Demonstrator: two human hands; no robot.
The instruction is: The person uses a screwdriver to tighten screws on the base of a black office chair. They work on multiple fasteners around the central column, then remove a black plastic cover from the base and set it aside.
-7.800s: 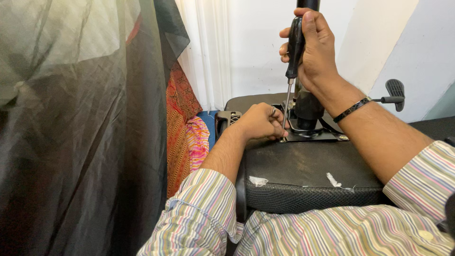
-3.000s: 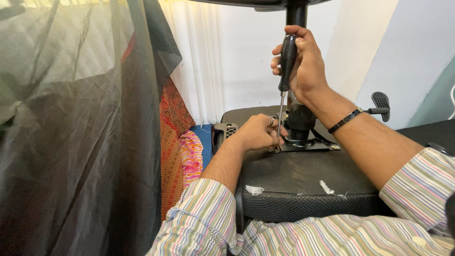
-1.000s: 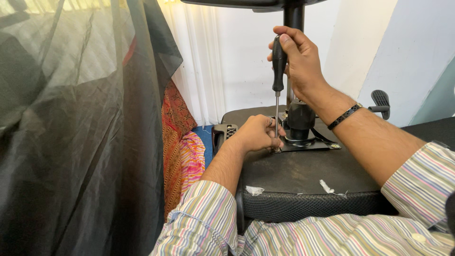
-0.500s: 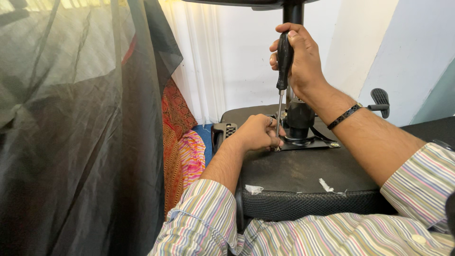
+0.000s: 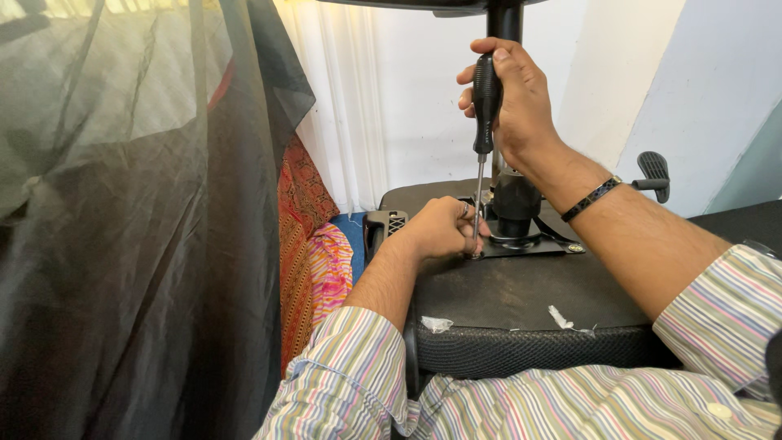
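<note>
One dark mesh curtain (image 5: 122, 244) along the left. One overturned office chair seat (image 5: 521, 301), black underside up, woven mesh rim at the near edge; two white scraps (image 5: 562, 316) near that edge. One black metal plate (image 5: 529, 243) at the middle of the underside, one black column (image 5: 515, 195) upright out of it. One lever with a black knob (image 5: 652, 173) past the right edge. One patterned red and pink cloth (image 5: 314, 236) beside the left edge.

One screwdriver (image 5: 485, 122), upright: black ribbed handle, thin steel shaft, tip down at the plate's left corner. Right hand (image 5: 513, 102) clamped around the handle, a dark band on the wrist. Left hand (image 5: 444, 230) curled on the seat, fingers pinched together about the shaft near its tip. Two striped sleeves (image 5: 570, 399) nearest the camera.
</note>
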